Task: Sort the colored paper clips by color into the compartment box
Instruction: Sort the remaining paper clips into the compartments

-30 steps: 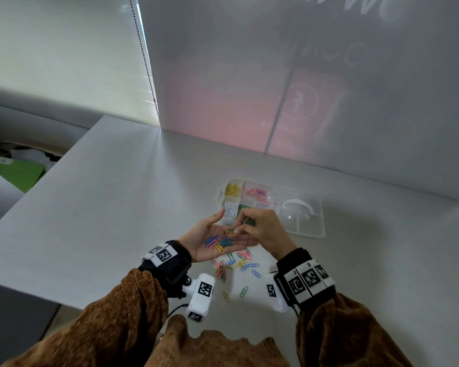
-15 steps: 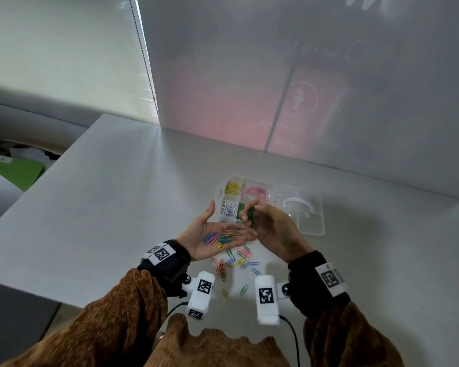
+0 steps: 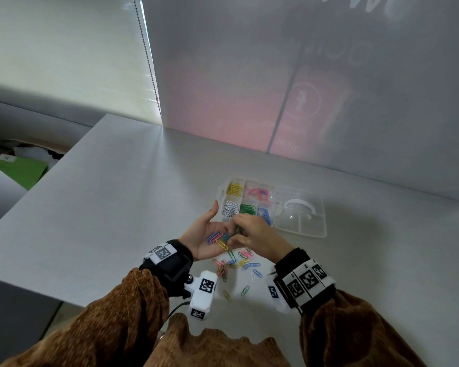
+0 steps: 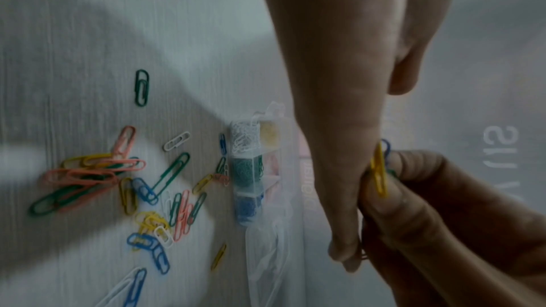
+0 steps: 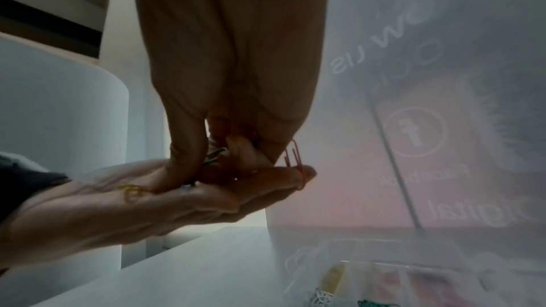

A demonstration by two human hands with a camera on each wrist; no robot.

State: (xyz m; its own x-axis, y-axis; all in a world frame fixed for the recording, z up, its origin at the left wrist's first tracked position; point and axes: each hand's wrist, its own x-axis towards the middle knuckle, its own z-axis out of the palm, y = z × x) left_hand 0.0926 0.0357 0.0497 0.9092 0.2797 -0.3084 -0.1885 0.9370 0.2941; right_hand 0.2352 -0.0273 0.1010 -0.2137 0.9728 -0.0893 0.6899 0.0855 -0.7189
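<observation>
The left hand [image 3: 204, 235] lies flat, palm up, just in front of the compartment box [image 3: 245, 200], cradling a few mixed clips. The right hand [image 3: 252, 231] reaches into that palm, its fingers [image 5: 183, 148] pinched together on a green clip [image 5: 215, 154]. To do this well, lift only that one clip clear, keep the palm level so the rest stay put, and drop it in the green compartment [image 3: 247, 209], between white and blue. More loose clips [image 3: 236, 264] lie on the surface in front of the box.
</observation>
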